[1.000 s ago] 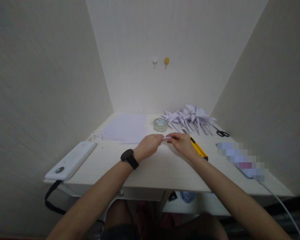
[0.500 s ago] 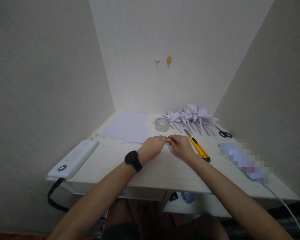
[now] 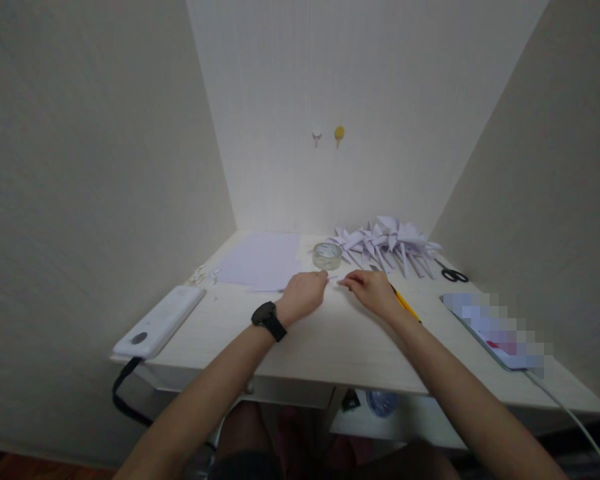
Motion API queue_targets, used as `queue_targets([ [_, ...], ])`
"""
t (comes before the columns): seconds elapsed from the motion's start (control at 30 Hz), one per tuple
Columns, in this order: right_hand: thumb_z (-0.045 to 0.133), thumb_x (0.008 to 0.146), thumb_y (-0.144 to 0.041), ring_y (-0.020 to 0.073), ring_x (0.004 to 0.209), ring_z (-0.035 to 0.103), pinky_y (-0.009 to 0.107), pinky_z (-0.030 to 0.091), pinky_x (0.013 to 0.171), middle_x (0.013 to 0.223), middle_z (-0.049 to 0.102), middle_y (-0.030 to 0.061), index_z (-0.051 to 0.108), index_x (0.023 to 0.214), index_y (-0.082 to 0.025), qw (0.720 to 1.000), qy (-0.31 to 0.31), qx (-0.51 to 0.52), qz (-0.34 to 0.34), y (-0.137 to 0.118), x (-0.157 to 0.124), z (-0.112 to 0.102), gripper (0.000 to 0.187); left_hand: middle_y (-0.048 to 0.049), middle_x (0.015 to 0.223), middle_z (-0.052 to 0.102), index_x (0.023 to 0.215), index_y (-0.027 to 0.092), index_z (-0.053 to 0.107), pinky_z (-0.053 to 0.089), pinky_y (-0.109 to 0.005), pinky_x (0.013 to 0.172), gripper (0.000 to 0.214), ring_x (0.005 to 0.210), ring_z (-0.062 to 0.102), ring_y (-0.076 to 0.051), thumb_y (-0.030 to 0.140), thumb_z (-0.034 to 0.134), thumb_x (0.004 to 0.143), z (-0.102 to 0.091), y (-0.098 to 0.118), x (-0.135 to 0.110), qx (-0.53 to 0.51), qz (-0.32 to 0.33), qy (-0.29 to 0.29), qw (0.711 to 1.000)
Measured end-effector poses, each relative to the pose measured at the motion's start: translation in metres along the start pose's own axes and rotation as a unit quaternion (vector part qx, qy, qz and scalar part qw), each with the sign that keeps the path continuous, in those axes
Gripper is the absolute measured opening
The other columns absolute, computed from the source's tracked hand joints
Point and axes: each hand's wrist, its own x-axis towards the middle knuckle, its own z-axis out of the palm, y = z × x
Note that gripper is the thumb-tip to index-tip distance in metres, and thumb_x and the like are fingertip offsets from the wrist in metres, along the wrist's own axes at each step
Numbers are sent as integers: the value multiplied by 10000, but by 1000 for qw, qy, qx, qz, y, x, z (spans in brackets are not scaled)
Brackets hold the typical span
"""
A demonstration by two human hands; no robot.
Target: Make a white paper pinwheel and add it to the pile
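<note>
Near the middle of the desk, my left hand (image 3: 306, 293) is closed, a black watch (image 3: 266, 317) on its wrist. From its fingertips juts the end of a thin white paper strip (image 3: 333, 277); the rest is hidden by the hand. My right hand (image 3: 373, 291) pinches a small white paper bit (image 3: 341, 281) between thumb and fingers, slightly apart from the left fingertips. Whether the two bits are one piece, I cannot tell. Partly behind the right hand lies a yellow utility knife (image 3: 407, 305). A roll of clear tape (image 3: 327, 256) rests just beyond both hands.
White paper sheets (image 3: 260, 259) lie at the back left, a heap of folded paper pinwheels (image 3: 385, 240) at the back right. Black-handled scissors (image 3: 455, 275), a phone (image 3: 490, 330) with a cable, and a white boxy device (image 3: 160, 322) with a strap flank the work area. Walls enclose the desk (image 3: 300, 360).
My hands have drawn slightly apart, opening a small gap between the fingertips. My right hand now covers more of the knife. The whole view has shifted a little.
</note>
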Motion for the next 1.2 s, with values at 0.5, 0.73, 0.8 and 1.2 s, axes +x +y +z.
queue_targets([
  [0.5, 463, 948, -502, 354, 983, 685, 412, 507, 743, 1039, 686, 244, 687, 1062, -73, 924, -137, -276, 227, 29, -39, -33, 497, -126, 1063, 735, 1087, 193, 701, 478, -315, 771, 345, 990, 684, -265, 426, 497, 935, 12, -59, 59, -23, -106, -27, 994],
  [0.73, 395, 976, -395, 340, 967, 688, 388, 496, 730, 1035, 663, 238, 683, 1051, -61, 922, -149, -267, 236, 31, -42, -29, 447, -142, 1027, 738, 1060, 180, 715, 479, -329, 768, 365, 961, 688, -269, 384, 430, 958, 18, -61, 59, -6, -101, -8, 995],
  [0.8, 371, 981, -384, 331, 902, 697, 379, 483, 703, 1005, 656, 230, 676, 1029, -62, 926, -140, -261, 235, 29, -48, -31, 446, -139, 1029, 738, 1070, 184, 713, 478, -327, 772, 367, 959, 688, -265, 387, 429, 957, 17, -61, 59, -9, -102, -11, 995],
  [1.2, 472, 935, -327, 278, 773, 696, 305, 368, 595, 862, 718, 138, 510, 1158, -121, 967, -112, -162, 162, -14, -38, -23, 306, -130, 942, 745, 967, 192, 733, 492, -338, 744, 333, 885, 692, -269, 364, 455, 903, 17, -62, 57, -20, -105, -15, 994],
])
